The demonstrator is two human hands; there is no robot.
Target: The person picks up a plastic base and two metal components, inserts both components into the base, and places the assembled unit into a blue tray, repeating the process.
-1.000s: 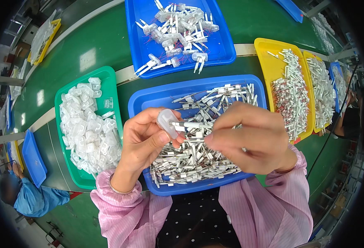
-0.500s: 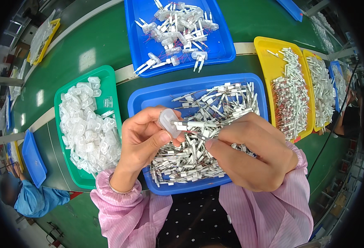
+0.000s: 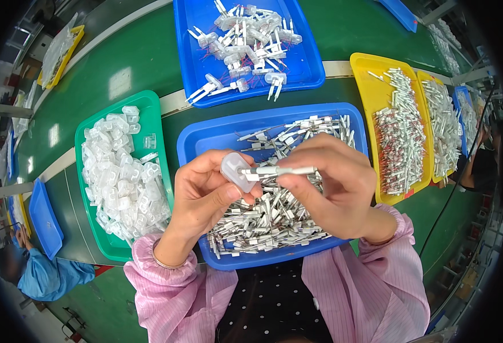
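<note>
In my left hand (image 3: 197, 197), thumb and fingers close round a translucent plastic housing (image 3: 232, 169), its open side facing right. Slim white stick-like parts (image 3: 270, 171) reach out of that housing toward my right hand (image 3: 340, 191). The right thumb and index finger pinch a white part, with its tip showing past them. How deep the parts sit inside the housing I cannot tell. Both hands are over a blue tray (image 3: 190, 140) heaped with similar white parts with thin dark leads.
At left, a green tray (image 3: 153, 106) holds clear housings (image 3: 120, 177). Beyond, another blue tray (image 3: 314, 71) holds housings with white prongs and red wires. Yellow trays (image 3: 366, 68) with white parts lie to the right. A person in a blue sleeve (image 3: 57, 278) is at far left.
My right hand has moved up and a little left, closer to the housing, and now pinches the white part nearer to it. The left hand has barely shifted.
</note>
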